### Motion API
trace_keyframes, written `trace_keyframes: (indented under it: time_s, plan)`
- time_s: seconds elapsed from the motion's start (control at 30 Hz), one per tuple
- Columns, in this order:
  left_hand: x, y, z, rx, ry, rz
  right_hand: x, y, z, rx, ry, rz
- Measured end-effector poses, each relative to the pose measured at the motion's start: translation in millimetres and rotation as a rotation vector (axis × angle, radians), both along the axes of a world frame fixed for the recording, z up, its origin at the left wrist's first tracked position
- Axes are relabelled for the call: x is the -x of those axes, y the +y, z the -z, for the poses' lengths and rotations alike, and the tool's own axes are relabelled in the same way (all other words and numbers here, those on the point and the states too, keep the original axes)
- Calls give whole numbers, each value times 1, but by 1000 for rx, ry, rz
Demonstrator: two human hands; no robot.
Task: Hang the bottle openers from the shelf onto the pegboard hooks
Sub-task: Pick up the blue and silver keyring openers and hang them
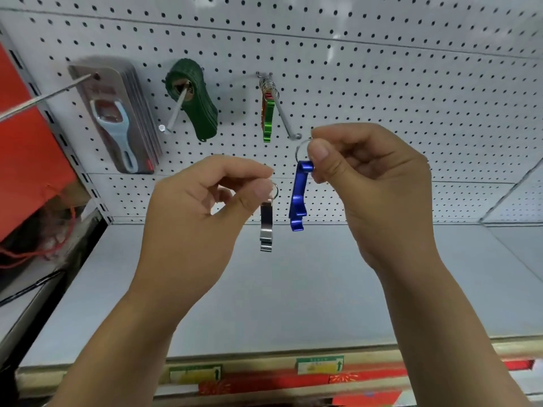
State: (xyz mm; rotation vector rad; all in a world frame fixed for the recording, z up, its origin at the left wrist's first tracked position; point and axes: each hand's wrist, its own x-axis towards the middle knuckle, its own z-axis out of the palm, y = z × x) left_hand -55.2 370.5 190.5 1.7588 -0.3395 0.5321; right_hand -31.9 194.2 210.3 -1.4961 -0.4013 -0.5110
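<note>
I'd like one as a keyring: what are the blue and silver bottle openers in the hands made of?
Blue flat bottle opener: probably anodised aluminium, from its even metallic sheen. Silver flat bottle opener: bare metal, steel or aluminium, with bright reflections.

The right hand [373, 183] pinches a blue opener [298, 201], the left hand [205, 207] a silver opener [266, 224]. Above both grips hang a bright green opener [268, 121] and dark green openers [197, 101] on white, black-dotted pegboard [411, 98].
</note>
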Motion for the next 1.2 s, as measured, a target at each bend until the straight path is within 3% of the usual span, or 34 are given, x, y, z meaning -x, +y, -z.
trace_keyframes:
  time_s: [0.13, 0.47, 0.73, 0.93, 1.2]
  plan:
    - [2, 0, -5, 83, -22, 24, -6, 5, -7, 9, -5, 18]
    - [-7, -12, -15, -25, -98, 37, -24, 9, -4, 59, 129, 52]
    - [-21, -27, -24, 37, -110, 37, -22, 2, -3, 88, 175, 66]
    - [-31, -28, -24, 295, 46, 140, -15, -4, -6, 117, 137, 140]
    - [-45, -25, -13, 362, 133, 245, -8, -5, -7, 109, 76, 145]
